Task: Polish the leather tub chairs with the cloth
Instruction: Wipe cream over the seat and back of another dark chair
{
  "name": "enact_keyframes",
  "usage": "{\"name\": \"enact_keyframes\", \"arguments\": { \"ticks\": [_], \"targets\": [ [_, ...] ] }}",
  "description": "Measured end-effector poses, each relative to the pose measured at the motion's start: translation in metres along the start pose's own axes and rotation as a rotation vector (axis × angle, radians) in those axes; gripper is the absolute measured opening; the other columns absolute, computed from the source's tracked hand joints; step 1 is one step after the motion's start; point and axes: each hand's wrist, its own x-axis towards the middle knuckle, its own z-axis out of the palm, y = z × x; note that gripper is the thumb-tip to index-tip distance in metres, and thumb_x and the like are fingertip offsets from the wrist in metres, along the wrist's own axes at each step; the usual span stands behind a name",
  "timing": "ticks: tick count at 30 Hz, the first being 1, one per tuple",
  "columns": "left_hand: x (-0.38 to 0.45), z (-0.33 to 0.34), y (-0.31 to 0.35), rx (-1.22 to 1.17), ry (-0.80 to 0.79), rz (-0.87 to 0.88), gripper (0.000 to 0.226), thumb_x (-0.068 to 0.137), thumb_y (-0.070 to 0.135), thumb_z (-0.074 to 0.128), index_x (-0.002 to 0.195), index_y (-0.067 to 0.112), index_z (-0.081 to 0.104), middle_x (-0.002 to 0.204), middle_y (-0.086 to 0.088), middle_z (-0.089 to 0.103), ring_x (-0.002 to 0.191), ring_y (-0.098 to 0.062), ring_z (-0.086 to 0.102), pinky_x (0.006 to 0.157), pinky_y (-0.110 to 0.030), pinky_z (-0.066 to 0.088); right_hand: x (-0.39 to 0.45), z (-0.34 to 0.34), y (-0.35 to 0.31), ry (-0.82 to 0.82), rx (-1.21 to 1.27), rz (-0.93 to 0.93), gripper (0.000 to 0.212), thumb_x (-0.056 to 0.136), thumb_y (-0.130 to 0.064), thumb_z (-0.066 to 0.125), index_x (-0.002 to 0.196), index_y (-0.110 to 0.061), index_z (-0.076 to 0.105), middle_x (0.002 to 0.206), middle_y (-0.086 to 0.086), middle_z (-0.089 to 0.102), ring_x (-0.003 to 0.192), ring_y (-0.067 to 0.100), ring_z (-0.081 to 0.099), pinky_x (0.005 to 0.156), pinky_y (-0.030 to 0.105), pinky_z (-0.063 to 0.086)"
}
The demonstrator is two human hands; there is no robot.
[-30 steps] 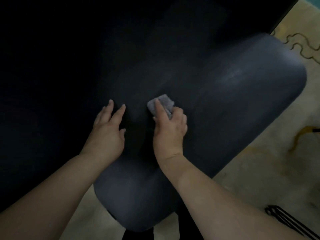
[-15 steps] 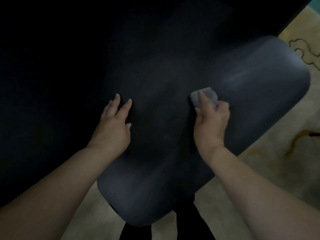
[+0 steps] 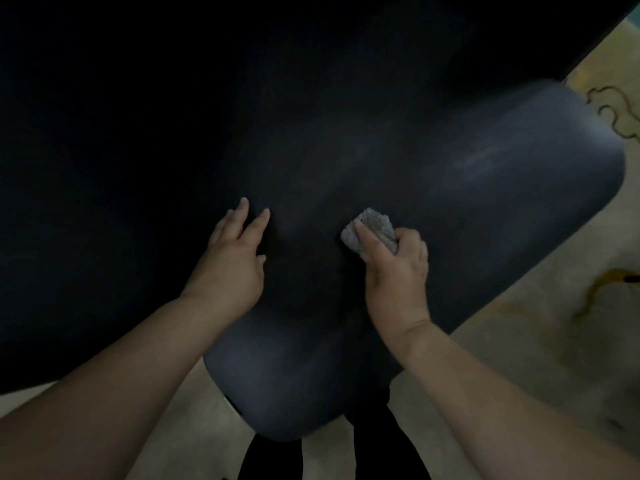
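Note:
A dark leather tub chair [image 3: 485,188] fills most of the head view, its rounded padded arm running from bottom centre to the upper right. My right hand [image 3: 394,271] grips a small grey cloth [image 3: 372,226] and presses it on the middle of that arm. My left hand [image 3: 232,258] rests flat on the leather just left of the cloth, fingers straight and spread. The chair's inner part at the left is lost in shadow.
Beige patterned carpet [image 3: 561,341] lies to the right and below the chair. Dark trouser legs [image 3: 277,459] show at the bottom centre, against the arm's near end.
My right hand slid the cloth out to the right along the arm, then back left toward my left hand. My left hand stayed resting on the leather.

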Motion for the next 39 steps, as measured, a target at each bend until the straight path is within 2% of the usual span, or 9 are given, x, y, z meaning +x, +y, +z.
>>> {"name": "enact_keyframes", "arguments": {
  "ticks": [5,9,12,16,20,24,30,34,39],
  "targets": [
    [0.000,0.002,0.007,0.012,-0.010,-0.034,0.066,0.096,0.013,0.049,0.152,0.025,0.016,0.161,-0.001,-0.005,0.147,-0.021,-0.002,0.112,-0.023,0.000,-0.029,0.004,-0.009,-0.204,-0.011,-0.368,0.054,0.079,-0.007,0.067,0.127,-0.030,0.059,0.097,0.013,0.055,0.081,0.032,0.052,0.071,0.038,0.047],
    [-0.006,-0.007,0.014,0.060,-0.123,-0.077,0.065,0.098,0.018,0.047,0.153,0.026,0.013,0.161,0.001,-0.007,0.147,-0.022,-0.001,0.118,-0.033,0.008,-0.003,-0.019,0.020,-0.141,-0.058,-0.196,0.050,0.078,-0.003,0.066,0.121,-0.027,0.065,0.094,0.017,0.054,0.079,0.038,0.052,0.071,0.043,0.049],
    [-0.016,-0.028,0.025,0.134,-0.182,-0.080,0.066,0.099,0.024,0.046,0.153,0.027,0.009,0.161,0.001,-0.007,0.147,-0.021,-0.002,0.119,-0.037,0.011,0.024,-0.048,0.027,-0.113,0.073,0.124,0.029,0.088,-0.022,0.064,0.117,-0.022,0.065,0.101,0.011,0.049,0.092,0.036,0.052,0.080,0.044,0.048],
    [-0.034,-0.074,0.053,0.197,-0.103,-0.038,0.067,0.097,0.033,0.047,0.153,0.026,0.011,0.161,0.002,0.000,0.147,-0.020,0.000,0.119,-0.039,0.012,0.047,-0.089,-0.006,-0.074,0.144,0.010,0.043,0.090,-0.010,0.060,0.130,-0.026,0.057,0.104,0.005,0.040,0.095,0.027,0.049,0.086,0.043,0.049],
    [-0.064,-0.136,0.084,0.237,0.079,0.019,0.066,0.097,0.037,0.046,0.153,0.026,0.013,0.161,0.005,0.007,0.147,-0.018,0.003,0.119,-0.037,0.014,0.064,-0.134,-0.063,-0.078,0.320,0.046,0.045,0.095,-0.015,0.053,0.135,-0.033,0.049,0.106,-0.004,0.036,0.101,0.016,0.045,0.090,0.018,0.038],
    [-0.098,-0.200,0.103,0.281,0.211,0.052,0.066,0.095,0.037,0.047,0.152,0.024,0.017,0.160,0.004,0.014,0.146,-0.019,0.010,0.119,-0.036,0.017,0.070,-0.179,-0.115,-0.096,0.484,0.072,0.044,0.096,-0.019,0.051,0.134,-0.040,0.048,0.106,-0.005,0.035,0.094,0.007,0.044,0.056,-0.006,0.038],
    [-0.142,-0.279,0.094,0.284,0.350,-0.008,0.067,0.093,0.034,0.054,0.151,0.024,0.023,0.159,0.002,0.018,0.146,-0.020,0.011,0.119,-0.041,0.018,0.073,-0.219,-0.176,-0.125,0.598,0.080,0.043,0.097,-0.020,0.051,0.136,-0.037,0.047,0.101,-0.014,0.034,0.097,0.005,0.045,0.058,-0.010,0.032],
    [-0.161,-0.318,0.055,0.222,0.440,-0.109,0.068,0.092,0.032,0.057,0.151,0.021,0.025,0.159,-0.001,0.016,0.146,-0.022,0.009,0.117,-0.031,0.006,0.073,-0.219,-0.212,-0.149,0.599,0.093,0.043,0.097,-0.025,0.050,0.137,-0.040,0.044,0.101,-0.019,0.033,0.102,0.004,0.045,0.079,-0.003,0.031],
    [-0.154,-0.350,-0.007,0.089,0.344,-0.195,0.081,0.089,0.041,0.062,0.153,0.025,0.015,0.160,0.005,0.008,0.146,-0.018,0.006,0.115,-0.033,0.009,0.069,-0.198,-0.262,-0.155,0.630,0.086,0.044,0.096,-0.027,0.051,0.135,-0.044,0.044,0.103,-0.019,0.036,0.101,-0.002,0.046,0.079,-0.007,0.030]
  ]
}}
